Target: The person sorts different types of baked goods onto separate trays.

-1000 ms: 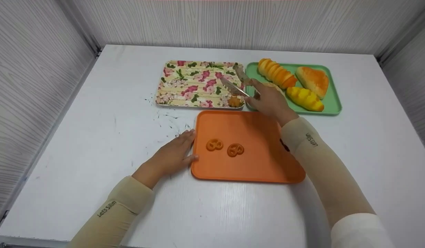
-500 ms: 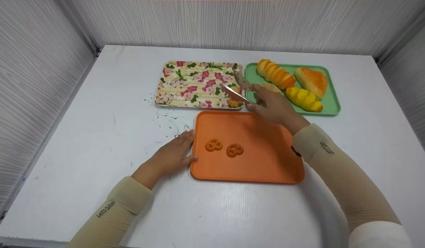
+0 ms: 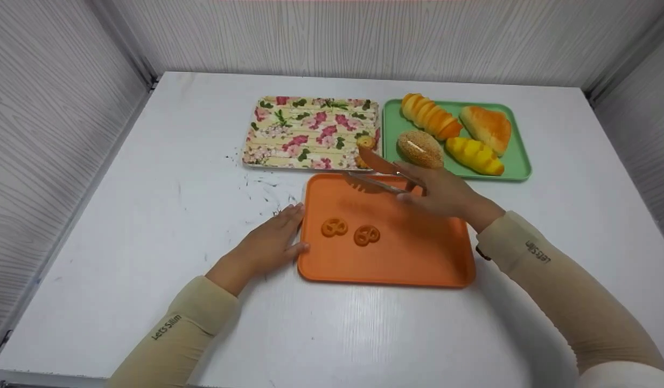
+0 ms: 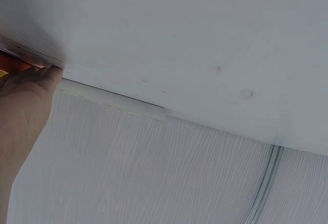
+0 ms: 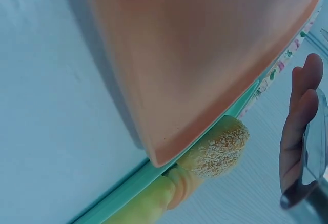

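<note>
My right hand (image 3: 447,195) holds metal tongs (image 3: 383,186) over the far part of the orange tray (image 3: 412,264). The arms of the tongs are spread, with nothing visible between them. Two small pretzels (image 3: 350,231) lie on the left half of that tray. At its left edge rests my left hand (image 3: 264,242), fingers straight and thumb touching the rim. In the left wrist view the fingers of the left hand (image 4: 28,101) reach the tray side. Two small cookies (image 3: 366,141) sit at the right end of the floral tray (image 3: 294,129), one partly hidden by the tongs.
Behind my right hand is a green tray (image 3: 517,167). On it are a sesame bun (image 3: 420,148), a ridged roll (image 3: 431,116), a yellow bread (image 3: 475,156) and a triangular bread (image 3: 488,128). Patterned panels (image 3: 353,37) enclose the white table (image 3: 148,178).
My right hand has drawn back toward me with the tongs, from over the floral tray to the orange tray. A second cookie and the sesame bun have come into view. The left hand stays put.
</note>
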### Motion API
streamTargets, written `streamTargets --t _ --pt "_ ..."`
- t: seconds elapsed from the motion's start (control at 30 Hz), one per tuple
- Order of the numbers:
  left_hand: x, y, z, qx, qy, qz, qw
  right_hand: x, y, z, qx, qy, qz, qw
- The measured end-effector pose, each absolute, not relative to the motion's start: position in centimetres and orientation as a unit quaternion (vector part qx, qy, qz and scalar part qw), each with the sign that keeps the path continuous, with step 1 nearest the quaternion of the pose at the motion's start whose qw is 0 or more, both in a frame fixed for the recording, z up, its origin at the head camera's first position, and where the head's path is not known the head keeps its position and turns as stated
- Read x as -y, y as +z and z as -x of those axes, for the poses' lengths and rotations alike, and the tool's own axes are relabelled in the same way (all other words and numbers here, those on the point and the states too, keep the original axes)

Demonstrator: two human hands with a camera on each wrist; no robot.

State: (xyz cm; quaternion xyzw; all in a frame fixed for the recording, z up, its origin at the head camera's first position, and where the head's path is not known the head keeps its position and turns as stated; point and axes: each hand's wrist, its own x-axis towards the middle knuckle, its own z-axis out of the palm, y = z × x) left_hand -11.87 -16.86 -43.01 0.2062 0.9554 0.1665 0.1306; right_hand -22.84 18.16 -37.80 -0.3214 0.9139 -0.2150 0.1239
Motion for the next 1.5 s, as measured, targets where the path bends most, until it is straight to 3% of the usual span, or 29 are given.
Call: streamTargets --t 0.33,0.57,0.83,1.5 --pt "16.9 -43.0 11.6 -0.956 0.169 -0.201 0.134 -19.6 -38.9 21.7 -0.868 -0.230 0.415 0.145" --pt "16.9 -43.2 11.6 -0.955 0.173 -0.201 0.133 -20.6 -38.7 20.8 -0.850 -0.255 0.411 0.210" --pt "16.9 -43.3 11.8 -0.957 0.163 -0.204 0.130 -21.0 -38.7 20.4 -0.827 -0.248 0.459 0.211" --pt "16.9 -43.4 11.9 -0.955 0.162 -0.214 0.123 -20.3 -38.5 19.6 -0.839 -0.213 0.461 0.196"
